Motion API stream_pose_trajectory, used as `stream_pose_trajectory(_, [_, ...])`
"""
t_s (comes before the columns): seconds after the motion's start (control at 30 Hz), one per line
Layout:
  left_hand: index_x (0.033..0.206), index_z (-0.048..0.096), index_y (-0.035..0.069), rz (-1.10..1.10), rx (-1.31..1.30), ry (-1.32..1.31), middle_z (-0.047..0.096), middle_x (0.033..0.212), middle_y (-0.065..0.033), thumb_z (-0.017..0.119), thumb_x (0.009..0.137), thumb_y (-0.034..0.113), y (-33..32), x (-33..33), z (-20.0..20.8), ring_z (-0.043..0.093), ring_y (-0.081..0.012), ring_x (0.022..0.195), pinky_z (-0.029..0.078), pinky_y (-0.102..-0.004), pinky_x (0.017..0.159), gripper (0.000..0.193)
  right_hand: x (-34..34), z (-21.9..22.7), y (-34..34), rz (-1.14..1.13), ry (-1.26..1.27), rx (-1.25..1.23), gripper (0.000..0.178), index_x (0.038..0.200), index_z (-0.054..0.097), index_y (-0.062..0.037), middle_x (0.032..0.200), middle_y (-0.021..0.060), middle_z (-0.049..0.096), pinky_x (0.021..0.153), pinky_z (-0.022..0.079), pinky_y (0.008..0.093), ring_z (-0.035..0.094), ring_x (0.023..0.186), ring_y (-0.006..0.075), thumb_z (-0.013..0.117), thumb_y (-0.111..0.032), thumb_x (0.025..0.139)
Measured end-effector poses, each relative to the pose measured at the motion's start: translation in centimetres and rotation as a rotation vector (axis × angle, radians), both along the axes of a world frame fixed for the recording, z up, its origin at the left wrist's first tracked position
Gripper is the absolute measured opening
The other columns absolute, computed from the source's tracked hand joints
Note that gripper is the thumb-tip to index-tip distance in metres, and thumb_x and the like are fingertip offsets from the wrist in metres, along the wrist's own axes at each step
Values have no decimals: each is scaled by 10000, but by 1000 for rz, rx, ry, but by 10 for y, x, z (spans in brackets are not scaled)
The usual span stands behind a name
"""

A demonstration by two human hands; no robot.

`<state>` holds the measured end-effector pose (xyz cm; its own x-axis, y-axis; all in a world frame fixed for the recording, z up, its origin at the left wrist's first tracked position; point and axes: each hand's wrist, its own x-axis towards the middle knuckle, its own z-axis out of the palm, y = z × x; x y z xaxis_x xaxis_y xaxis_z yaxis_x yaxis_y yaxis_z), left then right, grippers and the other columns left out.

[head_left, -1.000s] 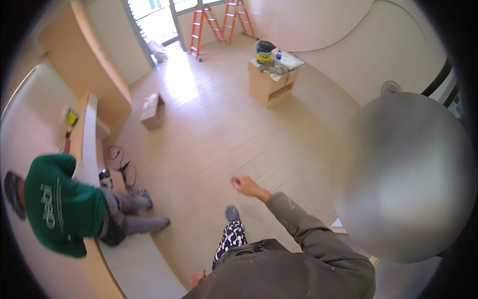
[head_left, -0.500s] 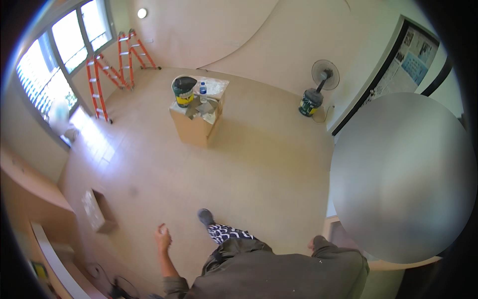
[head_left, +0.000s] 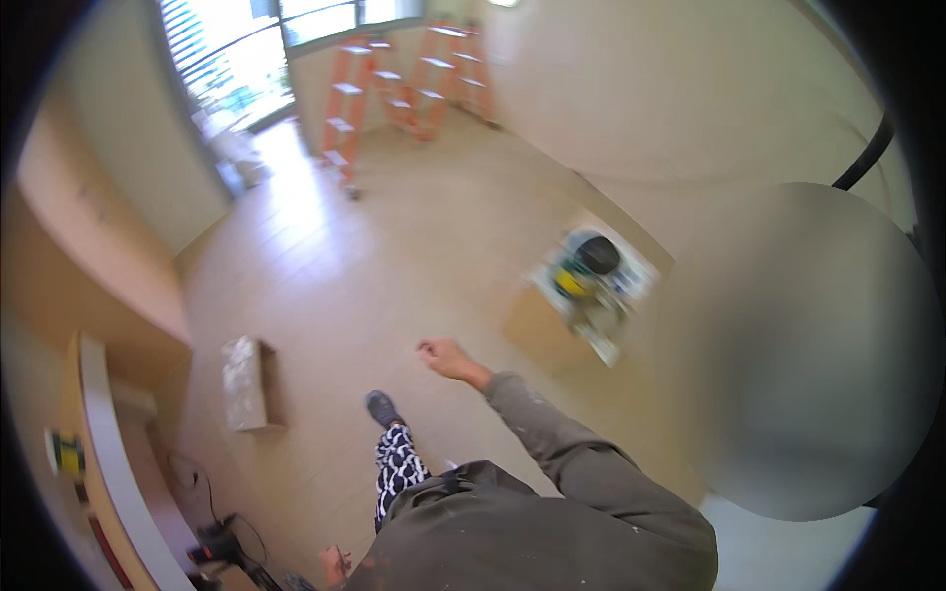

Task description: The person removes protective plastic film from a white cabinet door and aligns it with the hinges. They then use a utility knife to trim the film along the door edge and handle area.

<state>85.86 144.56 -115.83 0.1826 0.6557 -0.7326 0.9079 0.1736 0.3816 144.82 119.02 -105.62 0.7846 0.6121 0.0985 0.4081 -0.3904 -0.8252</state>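
Note:
My right hand (head_left: 448,360) swings out in front of me at the end of an olive-grey sleeve. Its fingers are curled and nothing shows in them. My left hand (head_left: 335,563) hangs low by my side at the lower edge, small and blurred, so its grip is unclear. Beneath me are a black-and-white patterned trouser leg (head_left: 397,471) and a dark shoe (head_left: 381,407) on the pale tiled floor (head_left: 394,256). Neither hand touches anything.
A cardboard box (head_left: 537,330) topped with a bucket (head_left: 591,258) and small items stands ahead on the right. Two orange stepladders (head_left: 360,103) lean near the bright window (head_left: 236,69). A small carton (head_left: 246,382) lies on the left, beside a white-edged counter (head_left: 118,463) and dark cables (head_left: 222,542).
The view has swung across the room: the box with the bucket now sits to my right, the ladders ahead. The crouching person in green is out of view. My right arm swung forward.

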Motion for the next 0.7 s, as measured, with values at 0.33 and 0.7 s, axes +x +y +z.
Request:
stream_pose_trajectory(0.33, [1349,587,55,-43,240,-80,645,1295,-225,735,748,160,267,443,-24,624,-376,1206,516,-460,1016,628,94,-152,-6,-10,554,-987,348,862,787,-68,764,136,746,682,570,428,726,701,294,669,-388,794])
stream_pose_trajectory(0.7, [1102,724,65,-129,279,-486,766,892,-147,615,842,25,499,1003,19,708,-208,656,575,-359,619,285,394,-198,137,-81,743,-885,262,867,753,-34,779,156,740,662,564,448,720,702,318,614,-256,870])
